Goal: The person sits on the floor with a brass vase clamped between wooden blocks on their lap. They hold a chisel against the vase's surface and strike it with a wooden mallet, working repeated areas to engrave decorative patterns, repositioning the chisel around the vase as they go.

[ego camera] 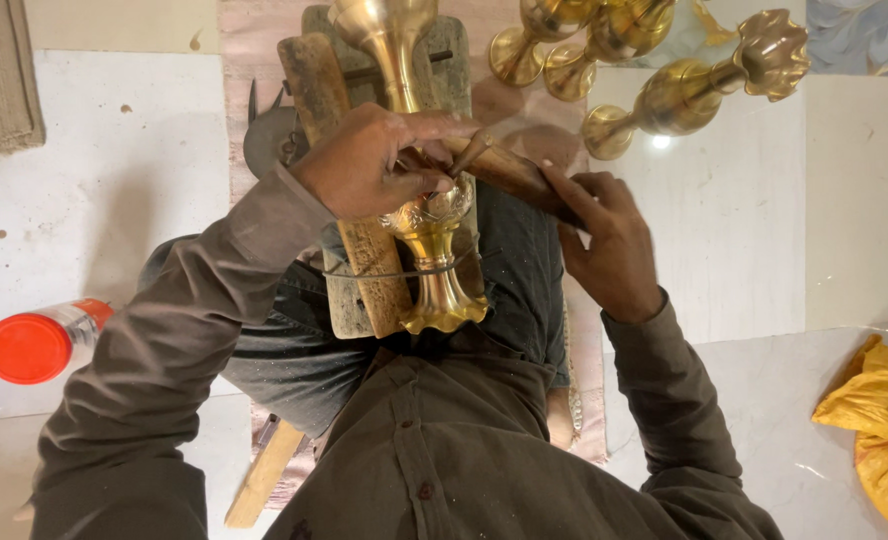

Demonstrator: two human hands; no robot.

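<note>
In the head view, a person sits on the floor with a wooden block [349, 260] across the lap. A shiny golden brass vase with a flared foot [429, 240] lies on that block, its foot toward the person's body.

The left hand [369, 160] is closed around the round middle of the vase and presses it down on the block. The right hand [609, 235] is closed around a dark wooden-handled tool [504, 168]. The tool's thin tip touches the vase just beside the left hand's fingers [434, 128].

It looks like the step in hand is cutting or marking a pattern into the brass. The next move seems to need a steady left hand and a small, careful push of the tool, so the tip does not slip.

More golden brass vases [664, 90] lie on the floor near its far edge, well apart from the hands. A clear bottle with an orange cap [34, 345] lies at the left edge, and a yellow cloth [879, 420] at the right edge.
</note>
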